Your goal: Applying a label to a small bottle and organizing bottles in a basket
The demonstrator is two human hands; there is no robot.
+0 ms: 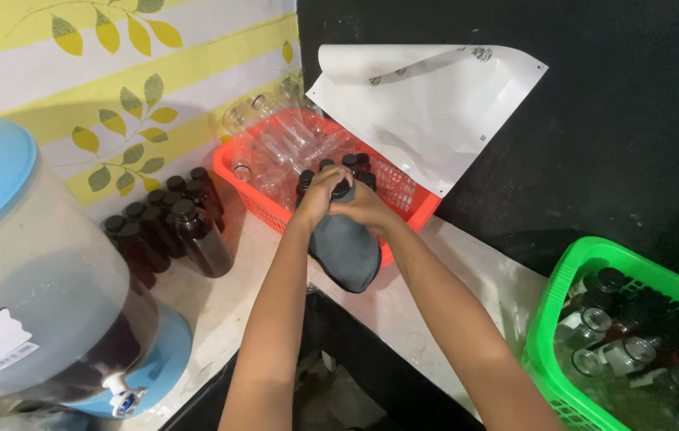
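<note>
Both my hands meet over the near edge of a red basket (407,209). My left hand (317,198) and my right hand (365,203) are closed together around a dark bottle whose black cap (341,190) shows between the fingers. A dark grey cloth (347,251) hangs down from the grip, wrapped about the bottle's body. Inside the basket lie several empty clear bottles (279,144) and a few dark capped bottles (359,164).
A group of filled dark bottles (168,223) stands on the counter by the leaf-patterned wall. A big dispenser with a blue lid and a tap (44,295) is at left. A green basket (551,319) of bottles sits at right. White paper (427,104) leans behind.
</note>
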